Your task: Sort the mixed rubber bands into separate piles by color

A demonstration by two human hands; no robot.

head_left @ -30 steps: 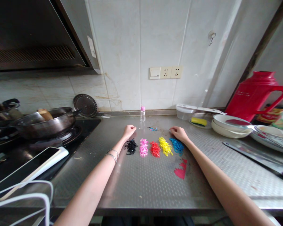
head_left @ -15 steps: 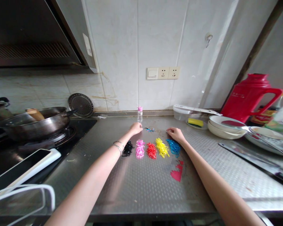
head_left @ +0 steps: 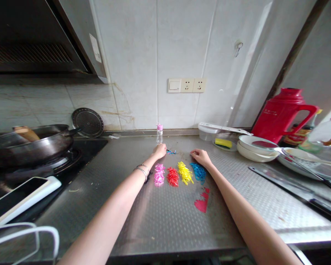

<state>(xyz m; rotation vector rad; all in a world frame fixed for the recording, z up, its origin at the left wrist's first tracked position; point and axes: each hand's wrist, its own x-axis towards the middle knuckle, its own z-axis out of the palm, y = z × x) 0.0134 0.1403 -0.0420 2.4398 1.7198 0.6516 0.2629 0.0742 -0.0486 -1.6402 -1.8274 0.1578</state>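
Observation:
My left hand (head_left: 159,150) is closed in a pinch beside a small mixed cluster of blue, black and pink bands (head_left: 171,152); whatever its fingertips hold is hidden. Its wrist covers most of a pile of black rubber bands (head_left: 147,178). To the right lie pink rubber bands (head_left: 159,175), red rubber bands (head_left: 172,176), yellow rubber bands (head_left: 185,173) and blue rubber bands (head_left: 198,172). My right hand (head_left: 201,156) rests on the counter just behind the blue pile, fingers loosely extended and apparently holding nothing. A clear bottle with a pink cap (head_left: 159,133) stands behind my left hand.
The steel counter (head_left: 154,228) carries a torn pink patch (head_left: 202,201). At right are a knife (head_left: 281,184), stacked bowls (head_left: 255,151), a sponge (head_left: 223,143) and a red thermos (head_left: 281,114). A pan (head_left: 41,147) on the stove and a phone (head_left: 22,198) are at left.
The view has turned slightly right. My left hand has moved right, closer to the mixed cluster, and its wrist now covers more of the black pile. My right hand stays by the blue pile.

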